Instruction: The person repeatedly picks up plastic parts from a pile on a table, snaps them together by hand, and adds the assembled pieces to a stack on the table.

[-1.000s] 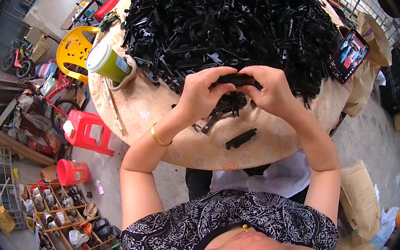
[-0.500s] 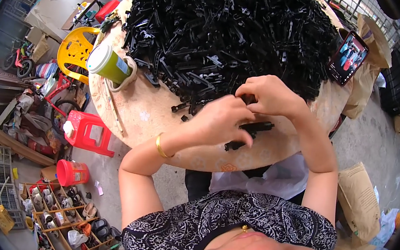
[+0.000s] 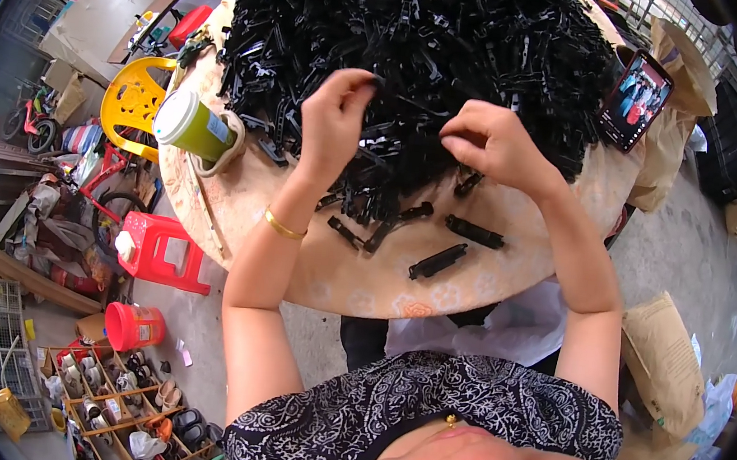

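While left hand [image 3: 333, 122] and right hand [image 3: 498, 147] curl over pile [image 3: 427, 32], grasp unclear, loose black parts [image 3: 438, 261] seem light, stiff; best pinched mid-length.

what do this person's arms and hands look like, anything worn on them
Both the left hand and the right hand are bare, without gloves. A smooth, gold-coloured bangle circles the left wrist; nothing shows on the right wrist. The forearms are uncovered, and the short sleeves are black with a white swirling pattern.
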The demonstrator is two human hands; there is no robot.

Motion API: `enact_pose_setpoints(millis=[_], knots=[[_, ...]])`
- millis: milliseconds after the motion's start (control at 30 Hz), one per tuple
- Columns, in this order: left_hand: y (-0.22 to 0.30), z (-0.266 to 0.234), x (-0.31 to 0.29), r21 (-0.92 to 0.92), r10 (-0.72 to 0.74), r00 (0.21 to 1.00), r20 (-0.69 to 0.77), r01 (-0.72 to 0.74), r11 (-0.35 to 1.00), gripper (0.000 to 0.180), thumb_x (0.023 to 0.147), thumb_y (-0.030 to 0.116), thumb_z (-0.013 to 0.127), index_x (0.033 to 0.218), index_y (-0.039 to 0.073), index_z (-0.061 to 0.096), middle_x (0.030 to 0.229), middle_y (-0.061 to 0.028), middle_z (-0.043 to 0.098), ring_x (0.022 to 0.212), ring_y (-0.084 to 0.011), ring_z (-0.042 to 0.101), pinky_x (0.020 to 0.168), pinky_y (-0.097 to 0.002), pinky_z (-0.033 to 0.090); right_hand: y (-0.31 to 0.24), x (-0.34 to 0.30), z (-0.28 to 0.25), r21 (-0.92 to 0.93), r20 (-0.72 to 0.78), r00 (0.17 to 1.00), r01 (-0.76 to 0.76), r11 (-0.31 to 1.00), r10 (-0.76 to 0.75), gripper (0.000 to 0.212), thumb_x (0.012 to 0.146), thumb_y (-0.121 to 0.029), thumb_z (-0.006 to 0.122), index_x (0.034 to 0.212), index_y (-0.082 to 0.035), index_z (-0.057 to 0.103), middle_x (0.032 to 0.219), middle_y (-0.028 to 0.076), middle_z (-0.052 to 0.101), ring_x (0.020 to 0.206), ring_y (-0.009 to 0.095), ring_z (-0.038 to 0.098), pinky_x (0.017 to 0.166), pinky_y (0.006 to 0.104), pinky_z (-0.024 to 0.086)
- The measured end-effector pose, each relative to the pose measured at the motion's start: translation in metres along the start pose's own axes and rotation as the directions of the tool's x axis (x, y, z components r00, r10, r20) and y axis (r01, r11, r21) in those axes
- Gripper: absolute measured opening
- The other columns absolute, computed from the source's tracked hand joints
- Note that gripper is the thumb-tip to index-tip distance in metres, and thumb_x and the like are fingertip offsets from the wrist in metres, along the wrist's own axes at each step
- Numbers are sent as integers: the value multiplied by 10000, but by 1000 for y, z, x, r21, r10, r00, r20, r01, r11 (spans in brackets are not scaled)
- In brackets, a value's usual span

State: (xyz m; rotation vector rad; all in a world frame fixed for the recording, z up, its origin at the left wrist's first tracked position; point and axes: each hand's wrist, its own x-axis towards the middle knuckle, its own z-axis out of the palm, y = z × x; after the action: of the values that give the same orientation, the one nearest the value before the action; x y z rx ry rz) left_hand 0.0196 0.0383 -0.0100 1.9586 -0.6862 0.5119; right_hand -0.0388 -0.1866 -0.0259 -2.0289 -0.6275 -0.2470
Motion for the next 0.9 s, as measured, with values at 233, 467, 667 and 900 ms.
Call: enact_pose_setpoints(millis=[233,467,667,900], knots=[[22,7,-15,-558,-568,673,474,729,398,199,955,170,498,1099,38,538,809,-84,622,615,-138,594,517,-220,457,-17,0,17,-142,-318,903,256,956,-289,205,764,-118,735,875,4,613,940,110,625,738,169,622,636,278,508],[28,3,-14,-657,-528,594,607,749,88,150,941,167,521,988,27,552,818,-82,610,598,-113,535,514,-218,442,-9,-8,9,300,-287,954,0,954,90,88,862,-85,597,897,-18,553,876,74,645,734,89,610,651,230,499],[30,4,-21,-675,-532,663,526,706,212,280,906,71,536,1153,-59,514,942,-105,610,690,-141,595,623,-242,511,-12,-3,12,221,-285,948,-79,972,141,157,925,-137,554,1029,-21,536,766,20,534,669,77,576,605,211,471],[33,4,-23,-504,-552,630,547,774,384,314,922,85,520,1184,-86,494,1026,-154,618,880,-218,657,787,-270,555,-22,-6,12,383,57,996,-79,921,62,329,890,48,462,1212,-7,505,903,48,479,793,114,592,683,231,512]])
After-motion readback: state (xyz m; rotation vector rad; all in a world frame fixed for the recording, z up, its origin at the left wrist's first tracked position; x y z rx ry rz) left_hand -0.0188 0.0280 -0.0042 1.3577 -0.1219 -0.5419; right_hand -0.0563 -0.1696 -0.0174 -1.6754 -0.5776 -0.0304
